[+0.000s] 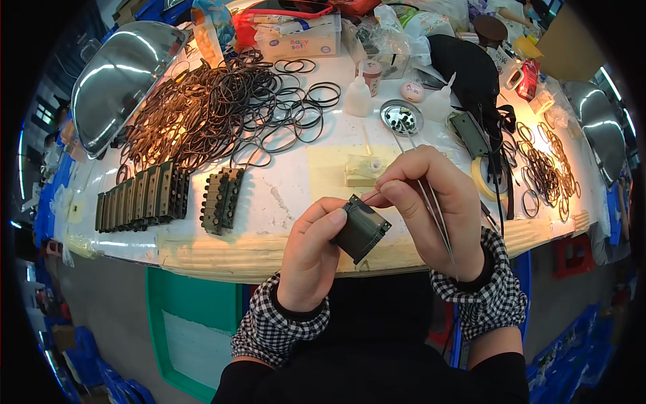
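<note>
The left hand [313, 236] is gripping a green box [362, 232]; the right hand [461, 205], also holding tweezers [441, 225], is working near its top edge, probably needing steady care next.

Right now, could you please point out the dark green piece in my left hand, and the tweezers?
Dark green piece [363, 231]: head view, on its broad face.
Tweezers [448, 246]: head view, near the joined end.

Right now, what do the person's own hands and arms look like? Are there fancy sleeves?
Yes! The left hand and right hand wear no gloves. Around each wrist sits a puffy black-and-white checked cuff, gathered at the edge, with a black band inside its hand end. Next comes some bare forearm, then a plain black sleeve.
</note>
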{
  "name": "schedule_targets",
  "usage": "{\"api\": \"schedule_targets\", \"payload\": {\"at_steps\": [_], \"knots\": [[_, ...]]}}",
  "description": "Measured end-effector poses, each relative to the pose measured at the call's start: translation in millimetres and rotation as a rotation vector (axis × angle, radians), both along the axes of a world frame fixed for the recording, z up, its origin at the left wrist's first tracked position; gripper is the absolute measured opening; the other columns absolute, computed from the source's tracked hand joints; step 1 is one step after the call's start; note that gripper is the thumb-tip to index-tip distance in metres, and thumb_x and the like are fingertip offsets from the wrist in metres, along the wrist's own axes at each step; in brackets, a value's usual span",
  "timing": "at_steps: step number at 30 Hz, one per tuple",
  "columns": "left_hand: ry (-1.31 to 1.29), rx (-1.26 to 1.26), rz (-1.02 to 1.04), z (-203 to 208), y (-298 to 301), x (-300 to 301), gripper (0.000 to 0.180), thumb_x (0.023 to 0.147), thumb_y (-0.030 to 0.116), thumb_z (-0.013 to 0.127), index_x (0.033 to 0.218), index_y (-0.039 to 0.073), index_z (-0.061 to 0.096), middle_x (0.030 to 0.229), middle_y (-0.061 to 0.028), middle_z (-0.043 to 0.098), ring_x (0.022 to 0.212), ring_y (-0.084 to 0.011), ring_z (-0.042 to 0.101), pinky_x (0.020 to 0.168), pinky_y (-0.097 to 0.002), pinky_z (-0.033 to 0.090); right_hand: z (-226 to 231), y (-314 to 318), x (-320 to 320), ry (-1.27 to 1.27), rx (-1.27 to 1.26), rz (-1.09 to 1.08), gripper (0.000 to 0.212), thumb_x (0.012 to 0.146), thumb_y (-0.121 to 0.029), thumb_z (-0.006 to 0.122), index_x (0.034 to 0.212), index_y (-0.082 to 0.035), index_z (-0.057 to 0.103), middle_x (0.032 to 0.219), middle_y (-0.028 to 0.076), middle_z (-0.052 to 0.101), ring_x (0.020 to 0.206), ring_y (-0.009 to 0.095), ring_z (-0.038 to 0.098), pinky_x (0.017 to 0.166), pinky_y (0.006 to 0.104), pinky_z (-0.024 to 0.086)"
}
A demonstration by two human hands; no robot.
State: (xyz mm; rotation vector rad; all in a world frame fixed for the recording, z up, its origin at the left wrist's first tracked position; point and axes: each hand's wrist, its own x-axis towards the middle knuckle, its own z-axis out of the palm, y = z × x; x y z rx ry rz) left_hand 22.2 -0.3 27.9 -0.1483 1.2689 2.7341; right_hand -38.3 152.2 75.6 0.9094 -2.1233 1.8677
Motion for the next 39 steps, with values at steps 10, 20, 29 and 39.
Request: {"api": "schedule_targets", "payload": {"at_steps": [10, 20, 29, 39], "knots": [[-0.022, -0.037, 0.025, 2, 2, 0, 0.025, 0.091, 0.030, 0.052, 0.095, 0.005, 0.052, 0.084, -0.0062, 0.059, 0.081, -0.0153, 0.056, 0.069, -0.0312, 0.048, 0, -1, 1, 0.016, 0.005, -0.022, 0.008, 0.082, 0.001, 0.067, 0.085, 0.000, 0.060, 0.076, 0.009, 0.061, 0.065, 0.018, 0.061, 0.059, 0.0268, 0.047], [0.141, 0.001, 0.045, -11, -4, -1, 0.018, 0.093, 0.014, 0.055, 0.103, 0.000, 0.059, 0.095, -0.0063, 0.066, 0.085, -0.0118, 0.061, 0.079, -0.0264, 0.048, 8, 3, -3, -0.189, -0.219, -0.102, 0.005, 0.086, 0.000, 0.064, 0.087, 0.001, 0.059, 0.076, 0.009, 0.060, 0.066, 0.016, 0.062, 0.059, 0.0267, 0.047], [0.592, -1.159, 0.712, -18, -5, -8, 0.027, 0.067, 0.008, 0.073, 0.093, 0.005, 0.067, 0.077, -0.0028, 0.056, 0.074, -0.0171, 0.051, 0.074, -0.0318, 0.039, -33, 12, -42, 0.441, 0.494, -0.309, 0.010, 0.082, -0.006, 0.067, 0.088, -0.004, 0.059, 0.076, 0.009, 0.057, 0.070, 0.027, 0.058, 0.060, 0.0352, 0.046], [0.789, -1.569, 0.918, -17, -9, -9, 0.033, 0.060, 0.018, 0.075, 0.092, 0.011, 0.070, 0.075, 0.0010, 0.052, 0.071, -0.0166, 0.048, 0.075, -0.0331, 0.031, -13, 12, -30, 0.446, 0.480, -0.211, 0.025, 0.077, -0.006, 0.071, 0.101, -0.005, 0.064, 0.082, 0.010, 0.061, 0.077, 0.028, 0.059, 0.066, 0.0358, 0.048]]}}
